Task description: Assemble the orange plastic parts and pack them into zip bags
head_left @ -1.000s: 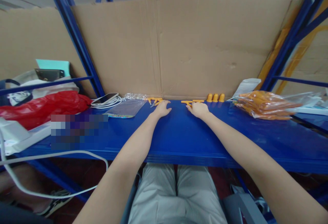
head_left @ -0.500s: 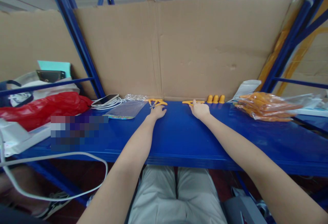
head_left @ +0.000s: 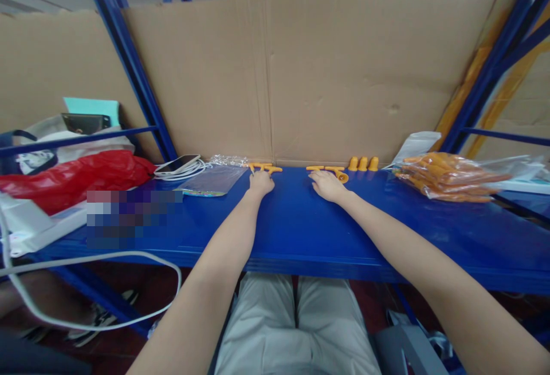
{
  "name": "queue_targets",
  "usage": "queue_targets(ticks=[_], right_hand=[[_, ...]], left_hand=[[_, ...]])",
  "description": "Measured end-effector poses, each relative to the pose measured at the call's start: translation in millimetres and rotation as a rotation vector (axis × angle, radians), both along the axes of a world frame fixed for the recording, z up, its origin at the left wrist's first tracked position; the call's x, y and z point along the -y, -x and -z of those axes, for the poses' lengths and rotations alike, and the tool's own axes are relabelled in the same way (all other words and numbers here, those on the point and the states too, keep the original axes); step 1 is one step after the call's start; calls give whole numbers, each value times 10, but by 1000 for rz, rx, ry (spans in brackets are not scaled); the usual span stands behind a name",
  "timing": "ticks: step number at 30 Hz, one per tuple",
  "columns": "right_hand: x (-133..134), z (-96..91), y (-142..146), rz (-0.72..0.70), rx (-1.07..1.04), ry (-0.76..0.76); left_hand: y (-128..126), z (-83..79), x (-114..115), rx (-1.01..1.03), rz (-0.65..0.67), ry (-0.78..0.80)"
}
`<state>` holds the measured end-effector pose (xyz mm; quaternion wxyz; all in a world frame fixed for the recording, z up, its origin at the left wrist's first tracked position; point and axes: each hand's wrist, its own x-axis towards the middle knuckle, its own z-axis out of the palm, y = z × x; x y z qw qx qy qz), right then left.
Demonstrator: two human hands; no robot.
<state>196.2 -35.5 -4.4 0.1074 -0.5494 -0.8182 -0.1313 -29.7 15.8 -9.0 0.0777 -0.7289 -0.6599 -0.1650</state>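
Observation:
At the back of the blue table, my left hand (head_left: pixel 261 182) reaches to a row of yellow-orange plastic pieces (head_left: pixel 259 165). Its fingers are bent down and pressed together; what they grip, if anything, is hidden. To the right, my right hand (head_left: pixel 327 185) lies low over the table with its fingers stretched out to the left. Just beyond it are thin yellow-orange plastic bars (head_left: pixel 315 168). A yellow-orange piece with a round, hollow end (head_left: pixel 342 177) shows beside its knuckles. Further right, three yellow-orange bell-shaped caps (head_left: pixel 363 164) stand upright.
A clear plastic bag (head_left: pixel 215 181) lies left of my left hand, near a phone (head_left: pixel 184 162) and a coiled white cable (head_left: pixel 180 173). Bagged orange parts (head_left: pixel 447 176) sit at the right. A cardboard sheet (head_left: pixel 326 71) closes off the back. Blue posts (head_left: pixel 141 89) flank the table (head_left: pixel 296 226).
My right hand has drawn back slightly from the bars and straightened its fingers; the round hollow end now shows beside it. My left hand's fingers have bent downward, and the small metal bit there is hidden.

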Motion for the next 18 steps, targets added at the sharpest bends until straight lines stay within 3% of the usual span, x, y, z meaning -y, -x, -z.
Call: queue_targets(ticks=[6, 13, 18], right_hand=[[-68, 32, -47, -17, -34, 132], [-129, 81, -76, -18, -57, 138], [-166, 99, -92, -27, -64, 141]], left_hand=[[-104, -50, 43, 51, 217, 3], [-322, -75, 114, 207, 495, 34], [-397, -57, 126, 186, 562, -38]])
